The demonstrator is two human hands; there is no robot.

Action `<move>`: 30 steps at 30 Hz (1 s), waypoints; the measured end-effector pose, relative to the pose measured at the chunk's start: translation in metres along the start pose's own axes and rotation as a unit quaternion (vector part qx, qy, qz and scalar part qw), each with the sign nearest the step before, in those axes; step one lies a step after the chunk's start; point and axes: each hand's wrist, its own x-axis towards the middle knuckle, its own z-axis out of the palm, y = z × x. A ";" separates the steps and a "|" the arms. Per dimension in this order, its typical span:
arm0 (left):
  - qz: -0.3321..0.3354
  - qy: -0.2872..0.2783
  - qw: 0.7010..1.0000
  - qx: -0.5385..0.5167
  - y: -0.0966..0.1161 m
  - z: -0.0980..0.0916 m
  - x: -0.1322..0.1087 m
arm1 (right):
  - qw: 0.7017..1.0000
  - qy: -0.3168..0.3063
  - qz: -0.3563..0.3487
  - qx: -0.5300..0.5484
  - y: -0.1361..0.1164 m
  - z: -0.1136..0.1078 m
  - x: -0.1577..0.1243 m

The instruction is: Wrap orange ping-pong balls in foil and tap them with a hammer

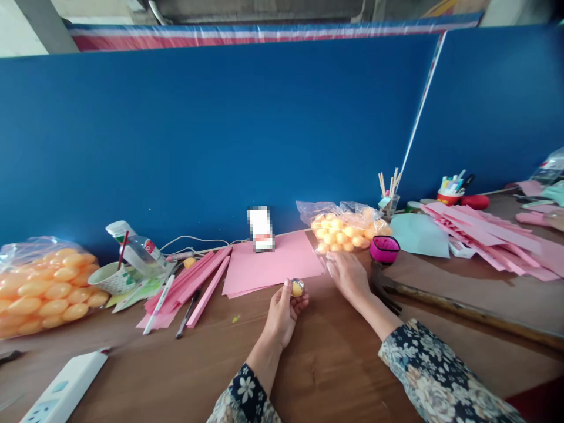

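A small yellow ball with a shiny, silvery top sits between the thumb and fingers of my left hand, just above the brown table. My right hand is at the near side of a clear plastic bag of yellow-orange balls. Its fingers are stretched out and nothing shows in them; whether they touch the bag I cannot tell. Flat pink paper sheets lie between and beyond my hands. A pink and black band and a hammer lie to the right of my right hand.
At far left are a second bag of balls, a paper cup, a plastic bottle and a power strip. Pink strips and pens lie left of the sheets; more pink strips are piled right. A blue partition stands behind.
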 end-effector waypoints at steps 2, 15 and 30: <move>0.012 -0.002 1.000 0.009 -0.001 -0.001 -0.001 | 0.999 0.033 -0.009 0.028 -0.003 -0.003 -0.003; 0.121 0.010 0.989 0.082 -0.006 0.008 -0.016 | 0.990 0.016 -0.069 0.120 -0.047 -0.050 -0.090; 0.146 0.022 0.984 0.095 -0.017 0.002 0.001 | 0.990 -0.088 -0.063 0.090 -0.039 -0.079 -0.166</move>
